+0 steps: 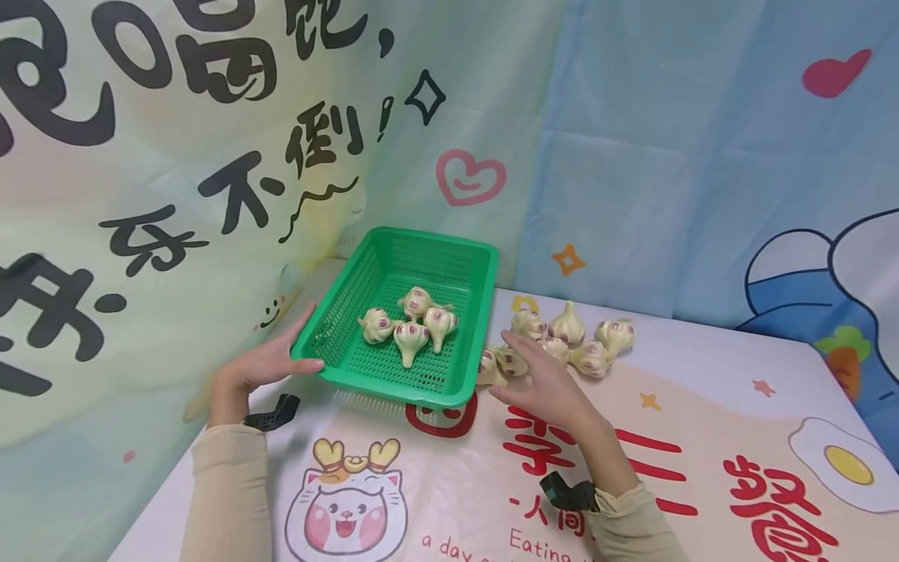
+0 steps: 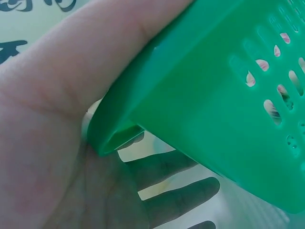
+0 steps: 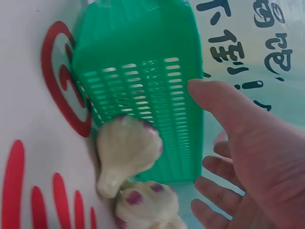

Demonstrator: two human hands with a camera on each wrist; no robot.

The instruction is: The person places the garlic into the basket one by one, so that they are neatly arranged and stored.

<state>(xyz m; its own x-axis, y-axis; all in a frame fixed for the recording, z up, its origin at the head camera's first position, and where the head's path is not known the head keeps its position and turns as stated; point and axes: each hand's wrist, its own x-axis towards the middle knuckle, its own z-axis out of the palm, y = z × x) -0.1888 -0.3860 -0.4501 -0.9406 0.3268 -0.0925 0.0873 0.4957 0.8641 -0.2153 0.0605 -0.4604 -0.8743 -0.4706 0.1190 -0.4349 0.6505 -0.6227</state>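
A green plastic basket with slotted walls stands towards the back left of the table, several garlic bulbs lying together on its floor. My left hand grips the basket's near left corner; in the left wrist view the thumb lies along the rim and the fingers spread below it on the outer side. To the right of the basket, my right hand has its fingers apart and holds nothing. Its thumb overlaps the basket's edge in the right wrist view, close to loose garlic bulbs.
Beside the basket's right wall, more garlic bulbs lie in a loose group on the table, partly behind my right hand. A printed cloth covers the tabletop. Printed curtains hang along the back and left sides, close to the basket.
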